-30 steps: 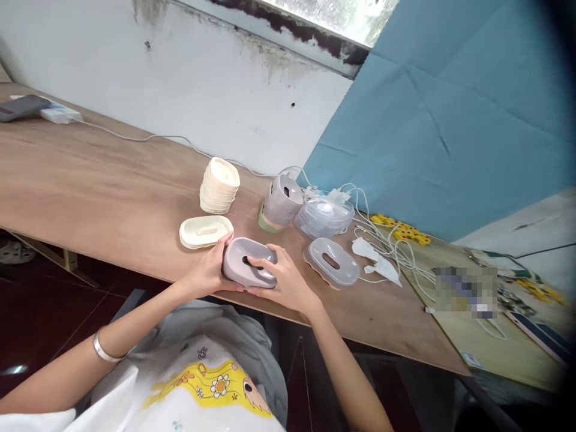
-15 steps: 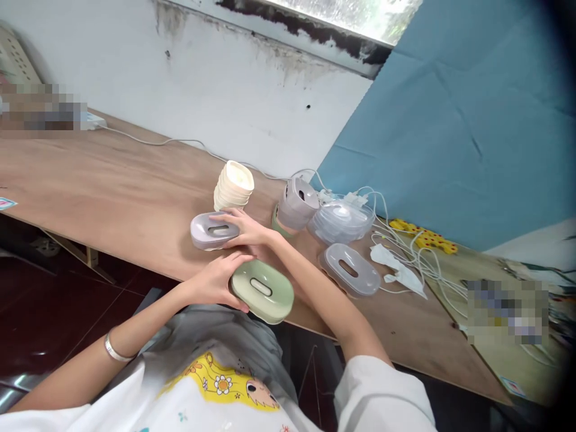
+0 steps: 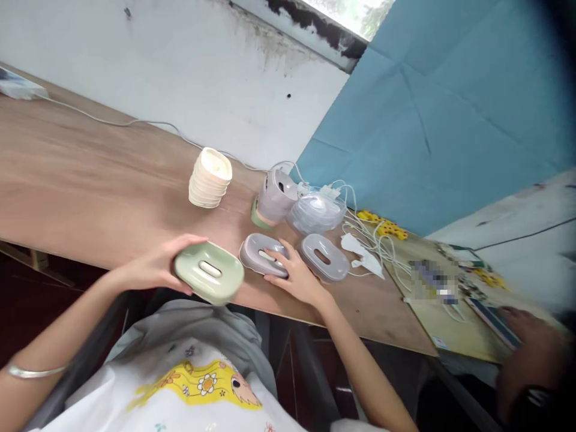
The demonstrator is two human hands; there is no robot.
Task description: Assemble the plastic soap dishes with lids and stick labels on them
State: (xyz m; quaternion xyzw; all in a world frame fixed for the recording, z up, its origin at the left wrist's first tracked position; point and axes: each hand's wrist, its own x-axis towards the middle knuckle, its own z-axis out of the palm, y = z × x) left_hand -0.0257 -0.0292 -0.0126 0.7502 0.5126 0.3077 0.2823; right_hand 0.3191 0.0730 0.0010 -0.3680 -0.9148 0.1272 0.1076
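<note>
Left hand (image 3: 157, 264): left end of green box (image 3: 227, 275) is pinched between thumb and fingers, near the front edge of the table (image 3: 135, 216). Right hand (image 3: 297, 277): fingers are spread over right end of lilac box (image 3: 251, 253), on the table beside grey box (image 3: 336, 259); firm grip or mere touch cannot be told. Step, as judged: lilac box being positioned, green box held aside. Called for next, seemingly: clean release of lilac box. Pose: both hands turned inward.

Head-worn camera — close above the table (image 3: 90, 198), facing down and forward — toward the wall (image 3: 202, 84).
</note>
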